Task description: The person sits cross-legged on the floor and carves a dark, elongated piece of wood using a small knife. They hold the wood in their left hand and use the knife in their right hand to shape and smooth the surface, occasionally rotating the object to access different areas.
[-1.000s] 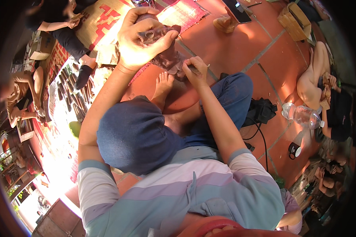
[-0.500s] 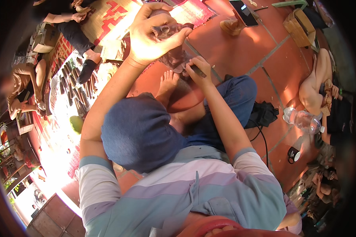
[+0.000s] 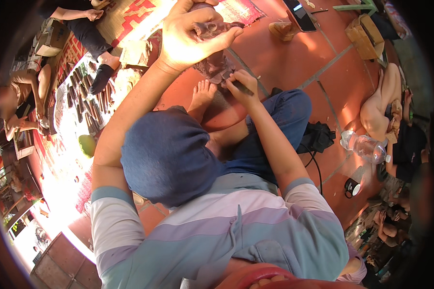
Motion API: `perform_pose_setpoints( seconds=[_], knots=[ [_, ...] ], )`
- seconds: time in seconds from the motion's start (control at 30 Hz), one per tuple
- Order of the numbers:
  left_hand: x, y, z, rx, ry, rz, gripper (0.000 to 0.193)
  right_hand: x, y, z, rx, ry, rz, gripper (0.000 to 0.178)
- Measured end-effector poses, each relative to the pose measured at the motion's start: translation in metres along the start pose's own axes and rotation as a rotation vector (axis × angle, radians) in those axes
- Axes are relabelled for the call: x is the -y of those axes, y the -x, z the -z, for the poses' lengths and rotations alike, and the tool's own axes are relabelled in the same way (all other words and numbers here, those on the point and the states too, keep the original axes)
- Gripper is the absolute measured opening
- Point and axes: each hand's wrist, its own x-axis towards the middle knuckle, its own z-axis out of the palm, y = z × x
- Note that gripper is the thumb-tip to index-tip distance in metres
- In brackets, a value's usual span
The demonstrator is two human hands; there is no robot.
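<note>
My left hand (image 3: 185,41) is wrapped over the top of a dark reddish-brown carved figure (image 3: 216,66), thumb stretched across its knobbly upper part. The figure's lower end comes down near my bare foot (image 3: 202,96). My right hand (image 3: 244,89) is closed round a short dark-handled carving tool (image 3: 244,88), with the fingertips against the figure's lower right side. The tool's working end is hidden by the fingers and the carving.
Many carving tools (image 3: 84,98) lie on a pale cloth at left, near a seated person's leg. A phone (image 3: 300,17), wood block (image 3: 282,31) and cardboard box (image 3: 364,36) lie at upper right. A clear bottle (image 3: 366,147) and dark cup (image 3: 352,187) are at right.
My left hand and the carved figure have shifted slightly to the right in the picture. My right hand keeps its grip on the tool. The surroundings have shifted a little too.
</note>
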Motion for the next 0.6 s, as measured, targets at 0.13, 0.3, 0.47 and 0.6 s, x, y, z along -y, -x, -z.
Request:
perform_pose_setpoints(
  seconds=[0.13,0.3,0.47,0.6],
  knots=[
    [-0.008,0.002,0.001,-0.005,0.029,0.079,0.020,0.013,-0.022,-0.006,-0.082,-0.139,-0.045,0.010],
    [0.005,0.001,-0.007,-0.104,-0.014,-0.038,0.027,-0.004,-0.020,0.003,-0.008,-0.007,0.088,0.009],
    [-0.003,0.003,-0.001,-0.006,-0.027,0.102,0.023,0.000,-0.010,0.001,-0.072,-0.033,0.016,0.010],
    [-0.005,0.003,0.001,0.035,-0.047,0.077,0.024,0.005,-0.017,-0.002,-0.018,-0.135,-0.103,0.010]
  ],
)
